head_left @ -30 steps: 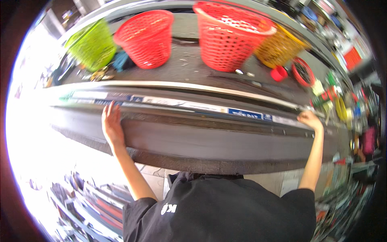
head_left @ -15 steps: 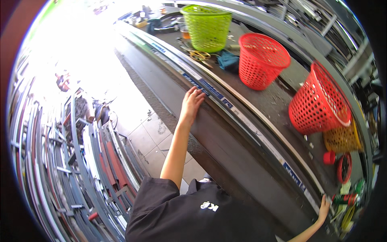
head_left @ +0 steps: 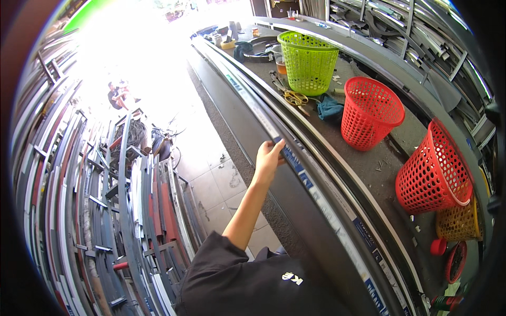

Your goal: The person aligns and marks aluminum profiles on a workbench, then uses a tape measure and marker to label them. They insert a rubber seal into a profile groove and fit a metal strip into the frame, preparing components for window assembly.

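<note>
My left hand (head_left: 270, 158) is closed around a long metal profile (head_left: 321, 210) that bears printed protective film. The thumb lies over its top and the fingers curl round the side. This profile runs from the far end of the workbench (head_left: 363, 171) down to the lower right, where its near end is cut off by the dark rim. Right beside it lie further long profiles (head_left: 342, 197), parallel to it on the bench. My right hand is out of sight.
A green basket (head_left: 308, 63), two red baskets (head_left: 371, 113) and a yellow basket (head_left: 458, 221) stand along the bench. Near them are a blue cloth (head_left: 330, 108), a cup of brown liquid (head_left: 280, 60) and a red-rimmed round container (head_left: 456, 262). Racks of metal bars (head_left: 105, 210) fill the left side.
My left hand has gone from resting with extended fingers on the profiles to gripping one, which now stands apart from the others. My right hand has left the view. The camera view has shifted.
</note>
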A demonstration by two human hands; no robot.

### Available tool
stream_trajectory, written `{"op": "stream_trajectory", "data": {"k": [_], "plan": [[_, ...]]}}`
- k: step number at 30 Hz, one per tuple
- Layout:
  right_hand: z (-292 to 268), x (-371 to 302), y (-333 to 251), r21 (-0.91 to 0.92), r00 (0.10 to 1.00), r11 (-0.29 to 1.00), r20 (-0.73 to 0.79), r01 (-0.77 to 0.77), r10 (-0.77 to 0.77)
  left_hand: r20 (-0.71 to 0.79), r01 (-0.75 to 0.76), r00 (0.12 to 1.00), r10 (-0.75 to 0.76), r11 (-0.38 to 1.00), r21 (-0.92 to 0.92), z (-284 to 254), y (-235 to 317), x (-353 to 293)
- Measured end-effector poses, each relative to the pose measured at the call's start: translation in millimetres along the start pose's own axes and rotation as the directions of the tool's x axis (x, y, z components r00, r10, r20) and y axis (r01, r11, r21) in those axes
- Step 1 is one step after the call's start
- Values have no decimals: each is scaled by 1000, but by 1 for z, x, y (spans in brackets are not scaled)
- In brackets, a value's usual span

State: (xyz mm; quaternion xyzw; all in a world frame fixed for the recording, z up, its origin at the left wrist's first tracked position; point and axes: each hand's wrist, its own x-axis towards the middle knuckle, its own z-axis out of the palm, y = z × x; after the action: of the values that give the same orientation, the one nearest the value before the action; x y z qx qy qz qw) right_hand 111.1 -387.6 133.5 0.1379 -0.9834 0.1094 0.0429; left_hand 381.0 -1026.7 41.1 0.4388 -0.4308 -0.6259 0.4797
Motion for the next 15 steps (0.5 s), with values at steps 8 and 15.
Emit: {"op": "stream_trajectory", "data": {"k": [8,15], "plan": [[21,-24,37,-1,989,993,83,-120,120,-56,13,998,-14,1000,-26,-20,-6,-59],[40,-37,104,20,983,988,102,-156,153,-119,17,993,-19,1000,-14,-34,-25,-70]]}}
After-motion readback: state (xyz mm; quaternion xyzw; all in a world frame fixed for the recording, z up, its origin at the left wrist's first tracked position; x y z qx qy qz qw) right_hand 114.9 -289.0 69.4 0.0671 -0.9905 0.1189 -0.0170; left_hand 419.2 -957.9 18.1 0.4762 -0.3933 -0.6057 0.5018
